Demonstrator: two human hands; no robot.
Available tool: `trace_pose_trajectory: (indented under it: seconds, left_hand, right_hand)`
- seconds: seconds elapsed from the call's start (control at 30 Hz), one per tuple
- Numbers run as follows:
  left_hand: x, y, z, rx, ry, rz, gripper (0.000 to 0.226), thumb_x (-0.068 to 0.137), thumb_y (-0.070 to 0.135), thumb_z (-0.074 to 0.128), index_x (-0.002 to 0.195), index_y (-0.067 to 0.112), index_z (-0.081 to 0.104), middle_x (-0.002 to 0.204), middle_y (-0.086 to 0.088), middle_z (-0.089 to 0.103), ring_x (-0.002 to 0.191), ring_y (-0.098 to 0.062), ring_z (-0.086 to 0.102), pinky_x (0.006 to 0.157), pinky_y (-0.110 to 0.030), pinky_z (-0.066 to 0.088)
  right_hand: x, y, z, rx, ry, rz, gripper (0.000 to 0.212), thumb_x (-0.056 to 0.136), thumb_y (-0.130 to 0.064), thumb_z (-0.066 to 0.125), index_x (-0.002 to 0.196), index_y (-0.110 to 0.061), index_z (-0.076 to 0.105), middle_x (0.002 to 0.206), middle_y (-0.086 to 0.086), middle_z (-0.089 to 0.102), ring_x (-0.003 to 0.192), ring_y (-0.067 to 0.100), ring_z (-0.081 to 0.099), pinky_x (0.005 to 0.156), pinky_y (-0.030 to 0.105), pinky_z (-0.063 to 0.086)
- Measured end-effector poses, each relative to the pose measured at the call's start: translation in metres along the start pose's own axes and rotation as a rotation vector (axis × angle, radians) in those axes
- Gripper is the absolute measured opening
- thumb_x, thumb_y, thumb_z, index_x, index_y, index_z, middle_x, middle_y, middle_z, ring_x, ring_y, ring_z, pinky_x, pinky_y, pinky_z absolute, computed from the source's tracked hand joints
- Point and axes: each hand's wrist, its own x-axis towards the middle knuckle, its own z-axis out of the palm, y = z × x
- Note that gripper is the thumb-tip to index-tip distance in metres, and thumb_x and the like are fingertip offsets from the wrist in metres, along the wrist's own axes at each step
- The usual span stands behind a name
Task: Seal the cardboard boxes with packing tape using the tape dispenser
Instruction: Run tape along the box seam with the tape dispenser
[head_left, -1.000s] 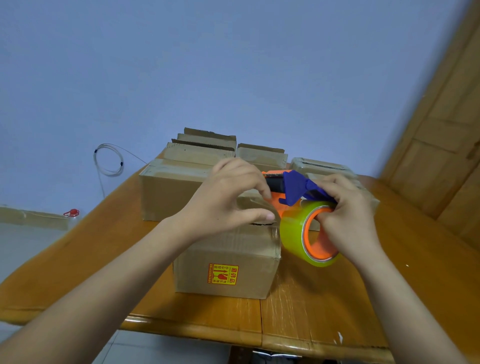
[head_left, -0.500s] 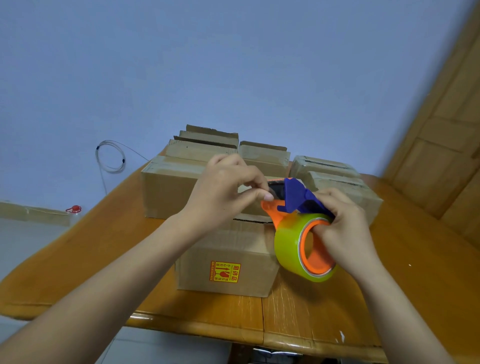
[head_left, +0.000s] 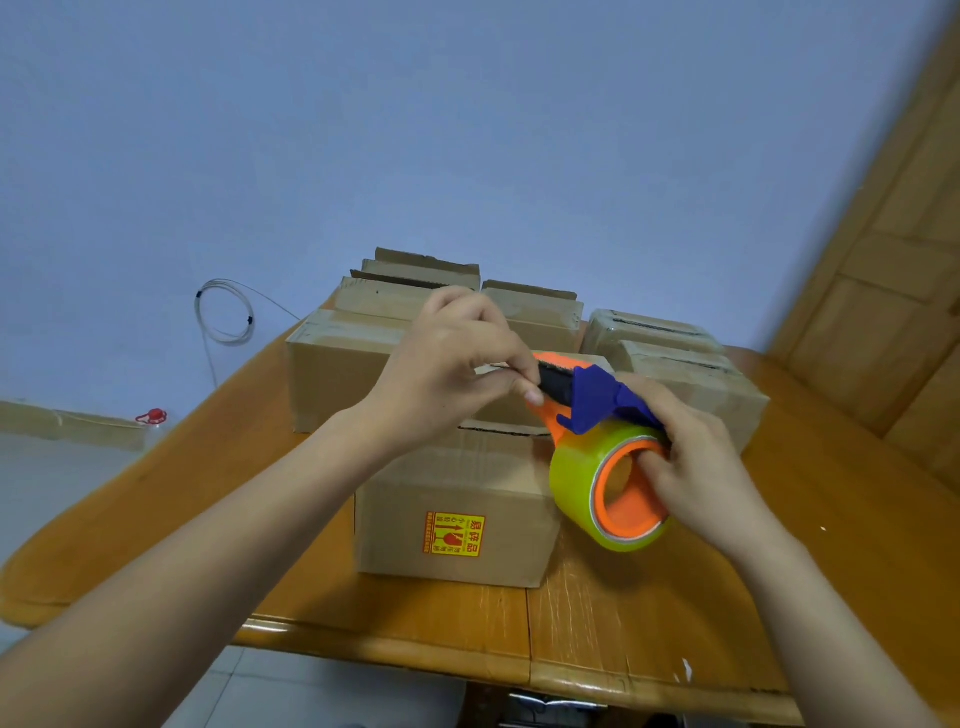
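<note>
On the table, the right hand grips the dispenser; the left hand pinches its front over a box.

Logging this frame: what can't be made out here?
- Tape end: head view, hidden by the left hand pinching at the tape dispenser.
- Top seam of the front box: mostly behind that hand and the dispenser.
- Print on the label: too small to read.
- Rear boxes: partly behind nearer ones.
</note>
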Motion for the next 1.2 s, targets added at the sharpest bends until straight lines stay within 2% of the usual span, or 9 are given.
trace_pose_trajectory:
  seconds: [0.1,0.2,0.37,0.5,0.7,0.83,0.9,1.03,1.2]
  left_hand:
    - [0.003,-0.005,-0.002,0.003,0.038,0.017,0.019,0.077,0.035,0.068,0.071,0.017,0.074,0.074,-0.003,0.061,0.082,-0.012,0.052,0.090,-0.026,0.032]
    - [0.008,-0.010,-0.002,-0.009,0.079,0.046,0.015,0.077,0.030,0.071,0.070,0.016,0.075,0.074,-0.004,0.064,0.082,-0.013,0.054,0.090,-0.027,0.033]
    - [0.013,-0.018,0.002,0.000,0.073,0.062,0.019,0.077,0.034,0.070,0.068,0.017,0.074,0.075,0.000,0.069,0.083,-0.013,0.059,0.093,-0.036,0.035]
    - [0.013,-0.025,0.010,0.066,0.099,0.059,0.016,0.079,0.032,0.069,0.066,0.024,0.074,0.073,0.008,0.069,0.088,-0.007,0.058,0.106,-0.043,0.024]
    - [0.001,-0.035,0.002,0.044,0.141,-0.039,0.014,0.079,0.029,0.066,0.066,0.032,0.068,0.076,0.015,0.069,0.090,-0.006,0.059,0.111,-0.038,0.018]
    - [-0.014,-0.041,-0.006,0.051,0.128,0.012,0.012,0.082,0.028,0.068,0.070,0.031,0.067,0.080,0.018,0.068,0.093,-0.003,0.059,0.110,-0.043,0.022]
    - [-0.021,-0.042,-0.009,0.047,0.149,-0.015,0.013,0.082,0.028,0.067,0.070,0.031,0.066,0.082,0.015,0.069,0.093,-0.003,0.059,0.110,-0.043,0.022]
    - [-0.048,-0.056,-0.028,0.131,0.159,-0.058,0.013,0.085,0.027,0.062,0.072,0.028,0.065,0.084,0.013,0.069,0.099,0.007,0.055,0.111,-0.045,0.024]
    - [-0.074,-0.065,-0.046,0.160,0.133,-0.075,0.011,0.086,0.027,0.061,0.076,0.029,0.062,0.089,0.011,0.069,0.103,0.006,0.054,0.109,-0.040,0.027]
  right_hand:
    - [0.011,0.001,-0.011,-0.041,-0.003,-0.077,0.078,0.064,0.003,0.045,0.130,-0.036,0.045,0.121,-0.004,0.059,0.109,0.007,0.050,0.087,0.000,0.032]
    - [0.024,0.004,-0.022,-0.082,-0.017,-0.128,0.083,0.062,0.004,0.045,0.134,-0.038,0.044,0.123,0.001,0.059,0.111,0.015,0.052,0.090,0.011,0.037]
    - [0.040,0.016,-0.036,-0.161,-0.065,-0.153,0.103,0.069,0.020,0.054,0.134,-0.057,0.033,0.118,0.001,0.056,0.104,0.019,0.053,0.081,0.024,0.044]
    - [0.048,0.018,-0.042,-0.187,-0.128,-0.171,0.081,0.070,0.001,0.042,0.137,-0.044,0.039,0.113,0.004,0.055,0.100,0.023,0.054,0.078,0.037,0.047]
    - [0.052,0.032,-0.048,-0.212,-0.179,-0.176,0.078,0.072,-0.004,0.038,0.137,-0.046,0.038,0.118,0.003,0.053,0.105,0.024,0.052,0.081,0.039,0.048]
    - [0.051,0.039,-0.042,-0.236,-0.210,-0.201,0.078,0.076,-0.008,0.040,0.138,-0.054,0.030,0.124,0.001,0.051,0.111,0.022,0.049,0.085,0.043,0.048]
    - [0.051,0.043,-0.039,-0.243,-0.209,-0.222,0.079,0.077,-0.004,0.043,0.139,-0.052,0.029,0.124,-0.001,0.051,0.112,0.021,0.048,0.085,0.044,0.048]
    - [0.035,0.066,-0.042,-0.280,-0.173,-0.225,0.093,0.074,0.020,0.054,0.140,-0.042,0.036,0.122,0.002,0.052,0.111,0.023,0.047,0.086,0.046,0.047]
    - [0.018,0.077,-0.039,-0.324,-0.152,-0.227,0.086,0.073,0.020,0.056,0.138,-0.034,0.045,0.120,0.006,0.055,0.108,0.022,0.045,0.083,0.043,0.046]
